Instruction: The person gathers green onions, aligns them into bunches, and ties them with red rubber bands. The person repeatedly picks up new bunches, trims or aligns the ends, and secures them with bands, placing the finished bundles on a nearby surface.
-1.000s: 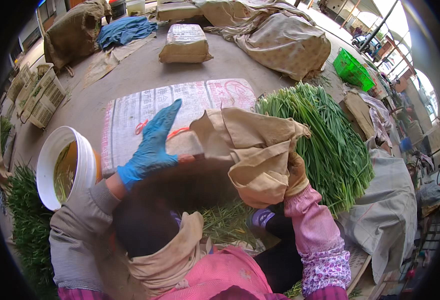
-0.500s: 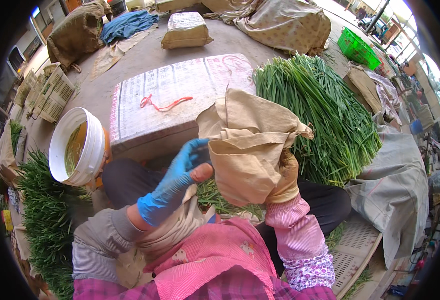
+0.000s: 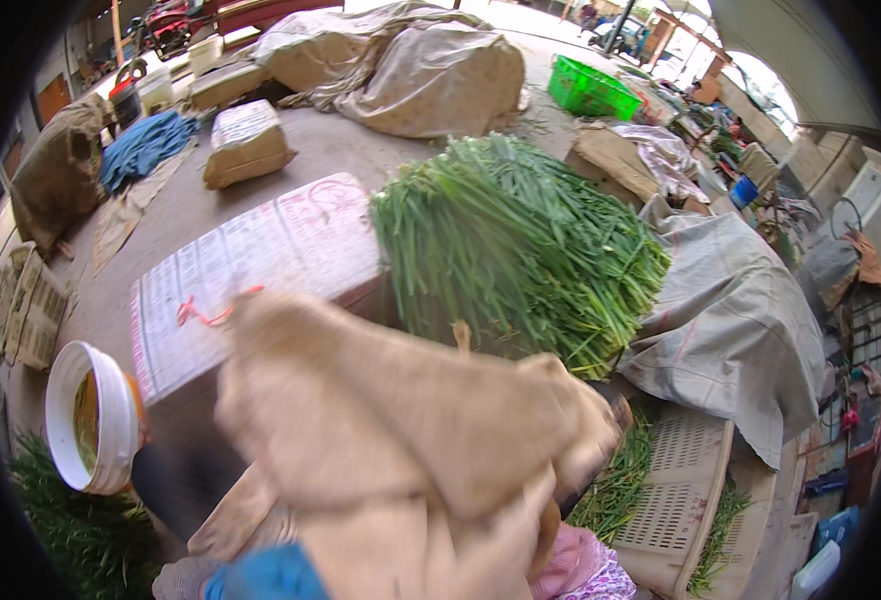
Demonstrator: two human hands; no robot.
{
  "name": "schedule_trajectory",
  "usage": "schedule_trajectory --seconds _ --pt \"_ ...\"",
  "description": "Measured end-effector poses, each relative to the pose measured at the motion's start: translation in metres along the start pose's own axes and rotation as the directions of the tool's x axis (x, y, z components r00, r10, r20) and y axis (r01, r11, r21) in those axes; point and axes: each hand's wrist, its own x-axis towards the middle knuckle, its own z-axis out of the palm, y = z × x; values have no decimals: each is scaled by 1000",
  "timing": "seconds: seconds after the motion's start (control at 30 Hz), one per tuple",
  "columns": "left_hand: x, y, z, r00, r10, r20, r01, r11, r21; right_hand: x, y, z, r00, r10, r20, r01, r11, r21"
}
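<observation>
A beige cloth (image 3: 391, 400), blurred by motion, spreads in the air in front of my body and covers much of the lower middle. My right hand (image 3: 549, 535) is at its right side, mostly hidden behind it; a strip of brown glove shows above the pink sleeve, and the cloth hangs from this hand. At the lower edge my left hand (image 3: 269, 575), in a blue glove, is smeared and cut off beside the cloth, its fingers hidden. Beyond the cloth lies a large heap of long green leafy stalks (image 3: 511, 240), beside a white printed box-shaped block (image 3: 261, 260) carrying a red tie (image 3: 196, 312).
A white bucket (image 3: 111, 430) with liquid stands at left, near more greens (image 3: 71, 520). On the right are a grey sheet (image 3: 731, 320) and a perforated beige crate (image 3: 676, 500). Farther off sit a green basket (image 3: 591, 90), a tan package (image 3: 248, 150) and covered heaps (image 3: 441, 85).
The beige cloth has swung nearer and opened out wider. My left hand has dropped to the lower edge. The view has turned to the right.
</observation>
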Motion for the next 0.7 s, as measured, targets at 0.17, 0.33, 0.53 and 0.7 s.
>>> schedule_trajectory --seconds 0.17,0.33,0.53,0.7 --pt "24 -8 29 978 35 208 -2 988 -155 23 15 -17 994 53 94 -35 984 -175" --pt "39 -18 52 937 -19 349 167 902 -399 32 13 -8 987 79 138 -42 966 -254" --pt "46 -25 69 894 -30 447 307 767 -563 39 9 -2 978 107 177 -45 946 -320" --pt "40 -24 80 883 -8 469 335 709 -620 45 15 -1 969 169 177 -99 932 -350"
